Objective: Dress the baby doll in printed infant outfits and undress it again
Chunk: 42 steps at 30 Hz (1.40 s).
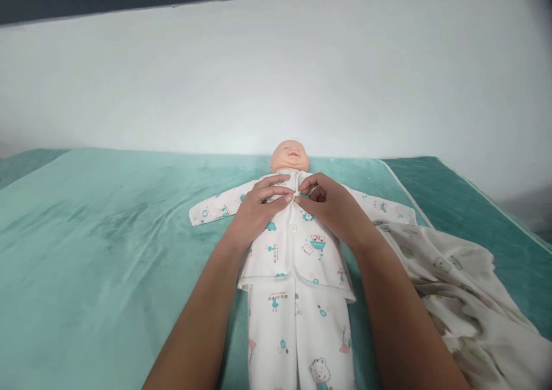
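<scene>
A baby doll (289,155) lies on its back in a white printed jacket (276,252) and matching trousers (276,332). Both my hands meet at the jacket's front edge, on the upper chest. My left hand (263,206) pinches the cloth there between thumb and finger, its other fingers resting on the jacket. From the other side, my right hand (325,203) pinches the same spot with curled fingers. Whatever fastener lies between the fingertips is mostly hidden. Lower down, a round button (292,228) shows on the front. The sleeves spread out to both sides.
A crumpled white patterned cloth (466,298) lies to the right, beside the doll and under its right-hand sleeve end. Green plush covering (107,252) spreads under everything, with a darker green strip (466,206) at right. Behind stands a pale wall (215,79).
</scene>
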### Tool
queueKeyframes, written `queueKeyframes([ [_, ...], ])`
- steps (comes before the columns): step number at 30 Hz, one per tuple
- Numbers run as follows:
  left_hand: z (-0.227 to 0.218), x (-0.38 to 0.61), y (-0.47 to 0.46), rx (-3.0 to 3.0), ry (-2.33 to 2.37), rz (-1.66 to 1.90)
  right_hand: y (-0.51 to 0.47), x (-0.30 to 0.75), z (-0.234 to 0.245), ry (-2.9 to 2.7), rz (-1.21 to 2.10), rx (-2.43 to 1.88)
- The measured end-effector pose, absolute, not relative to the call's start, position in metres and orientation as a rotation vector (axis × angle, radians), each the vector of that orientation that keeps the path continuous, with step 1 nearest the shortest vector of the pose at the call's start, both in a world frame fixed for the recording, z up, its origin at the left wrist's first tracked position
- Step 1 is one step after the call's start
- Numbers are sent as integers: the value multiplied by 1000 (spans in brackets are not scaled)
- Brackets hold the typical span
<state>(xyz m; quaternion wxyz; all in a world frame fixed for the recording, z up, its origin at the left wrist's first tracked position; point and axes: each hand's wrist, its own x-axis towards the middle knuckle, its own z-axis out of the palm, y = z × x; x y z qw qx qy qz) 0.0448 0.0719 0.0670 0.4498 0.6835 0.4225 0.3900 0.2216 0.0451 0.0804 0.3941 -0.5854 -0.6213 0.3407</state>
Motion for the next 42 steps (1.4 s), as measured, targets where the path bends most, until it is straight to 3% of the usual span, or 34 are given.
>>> queueKeyframes([
  [21, 66, 58, 66, 1900, 1166, 1090, 49, 219, 72, -1710, 686, -1414],
  [36, 67, 48, 65, 1920, 1036, 1016, 51, 233, 69, -1500, 1019, -1165],
  [42, 71, 43, 62, 1887, 945, 998, 50, 233, 71, -1419, 892, -1097],
])
